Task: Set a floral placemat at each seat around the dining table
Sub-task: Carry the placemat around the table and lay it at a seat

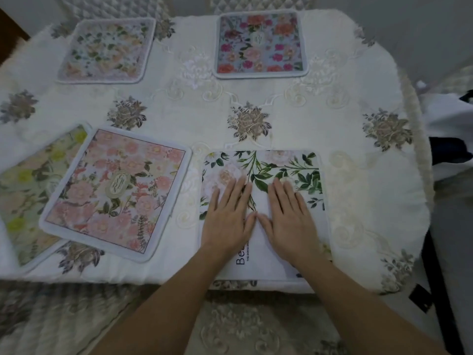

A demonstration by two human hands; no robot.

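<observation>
On the near edge of the surface (281, 119), seen from the head camera, lies a white placemat with green leaves (281, 167), squared to the seat in front of the person. Both hands press flat on it, side by side with thumbs almost meeting: the left hand (227, 216) and the right hand (289, 221) have fingers stretched out and palms down, so neither grip is closed on anything. Printed lettering shows on the mat between the wrists. Just left of it a pink rose placemat (117, 190) sits turned at an angle, overlapping a yellow-green placemat (28, 190) that reaches the left edge. Across the surface, well apart from these, a pale pastel placemat (107, 49) lies far left and a bright red-and-magenta placemat (261, 44) far right, each near a quilted chair back (258, 3). An embroidered white tablecloth (358, 201) covers everything beneath.
</observation>
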